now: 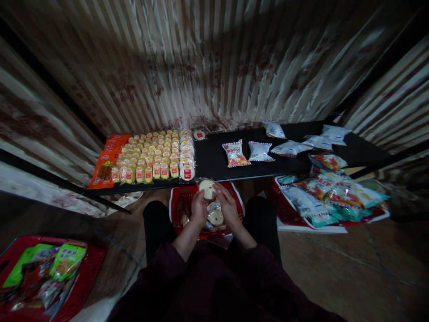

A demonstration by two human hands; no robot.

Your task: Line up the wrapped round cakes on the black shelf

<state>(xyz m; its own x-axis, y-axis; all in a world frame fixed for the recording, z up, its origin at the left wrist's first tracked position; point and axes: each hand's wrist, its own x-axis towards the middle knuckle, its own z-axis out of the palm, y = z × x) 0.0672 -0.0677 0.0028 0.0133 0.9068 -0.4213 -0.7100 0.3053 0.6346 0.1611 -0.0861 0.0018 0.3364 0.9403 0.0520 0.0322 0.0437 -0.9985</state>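
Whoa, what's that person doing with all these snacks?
The person's left hand and right hand are holding a round, white snack in clear plastic above a red plastic basket with a white rim, which has more round snacks inside. On the long black shelf, small yellow wrapped cakes stand in rows, next to a line of round, white wrapped snacks. Farther right, pillow-shaped, mostly white plastic packets lie loosely spread out.

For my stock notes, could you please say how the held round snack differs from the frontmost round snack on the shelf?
The held snack is between the left hand and right hand, above a red basket; the shelf snack sits on the black shelf. The held snack shows a small red mark, the shelf snack larger red print. Both are round and pale.
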